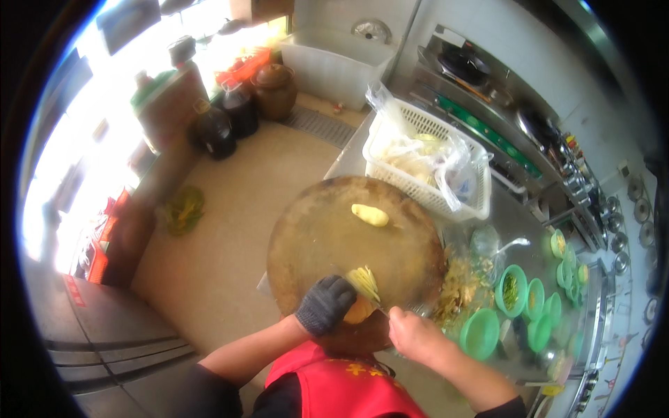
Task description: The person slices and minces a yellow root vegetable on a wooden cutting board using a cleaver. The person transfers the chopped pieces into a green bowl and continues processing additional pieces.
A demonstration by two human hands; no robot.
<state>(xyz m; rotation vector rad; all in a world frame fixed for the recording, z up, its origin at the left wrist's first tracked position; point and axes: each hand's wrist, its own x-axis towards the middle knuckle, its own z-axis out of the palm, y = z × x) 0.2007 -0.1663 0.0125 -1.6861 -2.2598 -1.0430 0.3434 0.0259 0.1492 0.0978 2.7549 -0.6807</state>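
Note:
A round wooden chopping block stands before me. My left hand, in a dark grey knitted glove, rests near its front edge, its fingers bent against a yellowish-orange piece of food. My bare right hand grips a knife; only a thin part of its blade shows, between the food piece and the hand. Pale yellow cut strips lie just beyond the blade. Farther back on the block is a peeled, pale yellow oblong vegetable, perhaps a potato. The knife's handle is hidden in my fingers.
A white plastic basket with plastic bags stands behind the block. Peelings lie at its right, beside green bowls, some holding chopped food. A stove stands at the upper right; dark jugs and a brown lidded jar stand at the upper left.

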